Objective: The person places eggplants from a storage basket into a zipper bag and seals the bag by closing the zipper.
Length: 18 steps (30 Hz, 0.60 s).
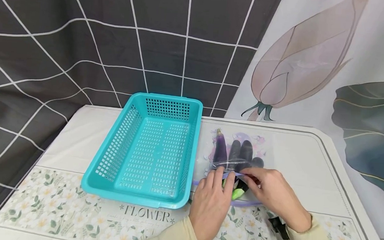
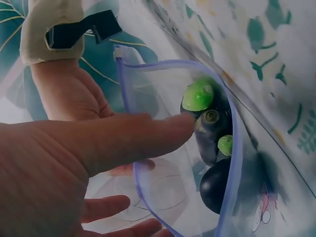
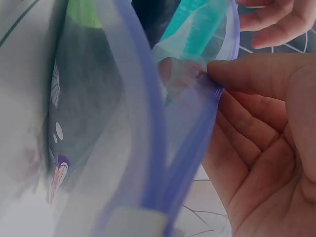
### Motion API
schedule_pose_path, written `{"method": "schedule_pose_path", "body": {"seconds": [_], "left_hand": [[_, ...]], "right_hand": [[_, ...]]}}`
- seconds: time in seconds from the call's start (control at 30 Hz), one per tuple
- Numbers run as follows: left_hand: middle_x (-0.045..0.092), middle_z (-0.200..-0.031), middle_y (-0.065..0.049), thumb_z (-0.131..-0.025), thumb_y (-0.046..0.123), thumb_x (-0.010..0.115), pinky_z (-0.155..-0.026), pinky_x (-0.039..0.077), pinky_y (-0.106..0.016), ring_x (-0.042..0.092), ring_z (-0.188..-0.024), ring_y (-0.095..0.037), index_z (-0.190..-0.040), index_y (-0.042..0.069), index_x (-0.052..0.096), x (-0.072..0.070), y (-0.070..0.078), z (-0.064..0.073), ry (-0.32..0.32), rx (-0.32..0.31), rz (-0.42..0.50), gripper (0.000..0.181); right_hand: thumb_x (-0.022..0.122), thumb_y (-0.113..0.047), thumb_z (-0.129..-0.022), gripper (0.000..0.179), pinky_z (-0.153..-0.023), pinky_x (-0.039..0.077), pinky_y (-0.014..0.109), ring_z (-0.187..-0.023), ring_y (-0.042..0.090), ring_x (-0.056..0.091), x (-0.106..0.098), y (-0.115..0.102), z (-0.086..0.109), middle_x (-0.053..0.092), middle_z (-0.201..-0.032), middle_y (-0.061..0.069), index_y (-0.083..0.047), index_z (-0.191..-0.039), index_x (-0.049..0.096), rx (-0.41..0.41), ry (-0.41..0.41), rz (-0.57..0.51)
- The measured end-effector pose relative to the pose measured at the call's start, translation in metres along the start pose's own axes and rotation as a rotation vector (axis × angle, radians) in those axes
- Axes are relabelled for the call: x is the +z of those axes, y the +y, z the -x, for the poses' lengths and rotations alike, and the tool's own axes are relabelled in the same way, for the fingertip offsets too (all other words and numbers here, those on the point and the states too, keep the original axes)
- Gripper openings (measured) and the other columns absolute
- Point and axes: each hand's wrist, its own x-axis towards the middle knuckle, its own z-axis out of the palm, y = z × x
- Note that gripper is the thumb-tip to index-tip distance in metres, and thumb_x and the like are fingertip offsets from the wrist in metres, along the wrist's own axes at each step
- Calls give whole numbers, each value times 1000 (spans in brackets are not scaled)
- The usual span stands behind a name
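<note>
A clear zip bag (image 1: 246, 203) with purple edges lies right of the basket, holding several dark eggplants (image 1: 220, 153). Green stem ends (image 2: 198, 96) and a rounded dark end (image 2: 216, 185) show through its gaping mouth in the left wrist view. With thumb and fingers, my right hand (image 1: 274, 193) pinches the bag's upper edge; the right wrist view shows the thumb on the purple strip (image 3: 197, 133). My left hand (image 1: 209, 205) lies at the mouth's left part, fingers extended. Its thumb (image 2: 148, 138) reaches across the mouth, while other fingers stay outside the rim.
A turquoise plastic basket (image 1: 157, 151) with slotted walls stands left of the bag, nothing in it. Beneath is a table with a floral cloth (image 1: 58, 203). Behind the table hang a dark gridded cloth (image 1: 160, 52) and a pale flower-print curtain (image 1: 314, 61).
</note>
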Motion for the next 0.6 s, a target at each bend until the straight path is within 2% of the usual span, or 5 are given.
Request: {"method": "schedule_pose_path", "body": {"seconds": [0.17,0.3,0.5,0.6], "left_hand": [[57,-127,-15,-89,22,71,-75,47,-32,57,-107,-26,-147,15,49,5,1,4,-67,-15,-105,63],[58,-124,-14,-90,27,70,-71,44,-32,57,-97,-22,-151,18,46,12,3,4,-81,-44,-183,66],[60,-118,-11,-92,31,69,-69,42,-32,56,-84,-20,-151,23,46,20,3,3,-107,-66,-206,63],[61,-115,-10,-94,30,66,-67,40,-32,55,-80,-19,-149,23,48,21,2,2,-98,-64,-207,59]], "right_hand": [[73,-4,-88,13,-53,46,21,-59,-6,51,-3,2,1,73,-84,-5,-12,-99,77,-1,2,4],[73,-4,-89,13,-55,49,22,-62,-5,56,-5,3,2,74,-85,-3,-12,-98,77,0,2,8],[75,-5,-88,14,-54,48,22,-62,-5,56,-5,1,3,74,-87,-2,-13,-100,77,14,-15,-11],[76,-5,-87,15,-53,47,21,-61,-6,55,-5,1,3,74,-89,-2,-12,-100,77,21,-26,-12]]}}
